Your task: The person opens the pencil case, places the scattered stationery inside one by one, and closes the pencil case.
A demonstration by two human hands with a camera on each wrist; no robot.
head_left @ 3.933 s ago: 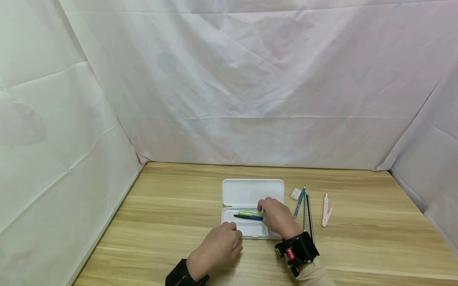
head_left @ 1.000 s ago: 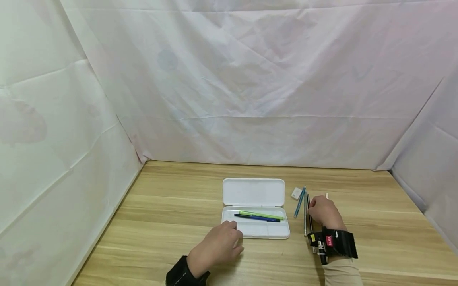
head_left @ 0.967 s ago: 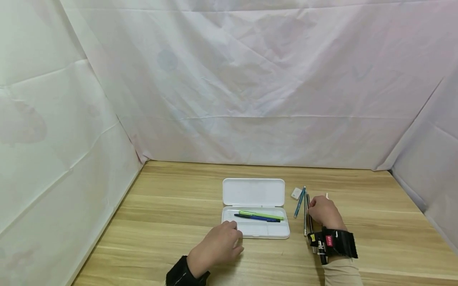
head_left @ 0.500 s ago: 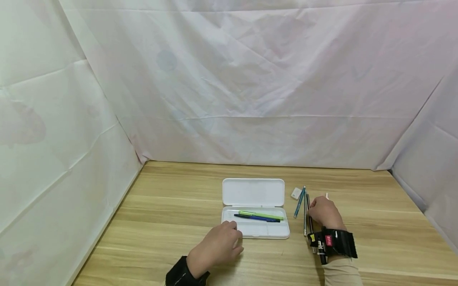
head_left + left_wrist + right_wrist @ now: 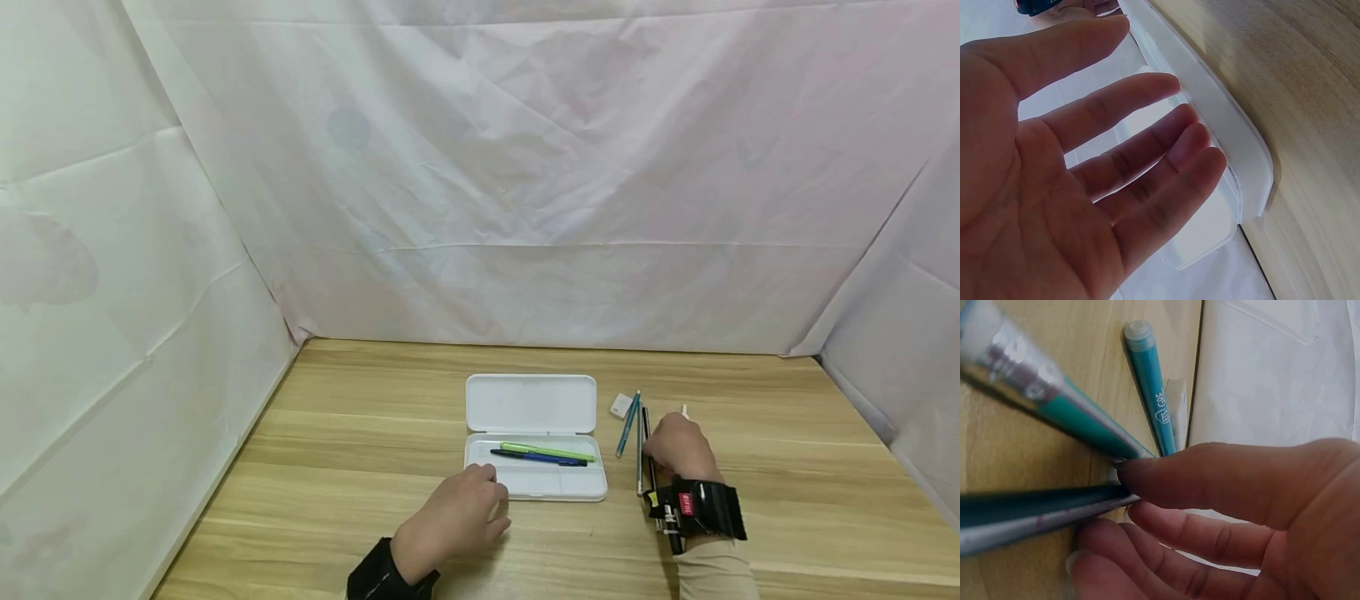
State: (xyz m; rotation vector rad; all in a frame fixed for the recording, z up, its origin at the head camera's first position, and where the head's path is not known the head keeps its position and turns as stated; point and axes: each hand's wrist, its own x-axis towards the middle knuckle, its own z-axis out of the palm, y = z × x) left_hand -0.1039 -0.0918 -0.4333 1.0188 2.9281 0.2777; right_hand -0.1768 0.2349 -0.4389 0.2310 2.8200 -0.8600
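Note:
My right hand (image 5: 682,446) pinches a dark, silver-striped pencil (image 5: 1041,509) between thumb and index finger; the pencil lies on the table, pointing away from me. Just left of it lies a green-and-silver pencil (image 5: 1082,415) with a metal ferrule. My left hand (image 5: 453,512), fingers relaxed and slightly bent, is at the front left edge of a white pencil case (image 5: 531,404). The case lies with its lid folded back. Inside rest a lime-green pen (image 5: 547,451) and a dark blue pen (image 5: 538,457). No object shows in the left palm.
A teal tube (image 5: 1152,387) with printed lettering lies left of the pencils, beside a white eraser (image 5: 620,406). The white tip of a pale pink compass (image 5: 685,410) shows behind my right hand. Pale cloth (image 5: 480,167) encloses the wooden table (image 5: 360,417) at the back and sides.
Since the earliest frame, my right hand has left the blue pen in the case and moved right to the dark pencil. Over the last second it has barely shifted. My left hand stays put.

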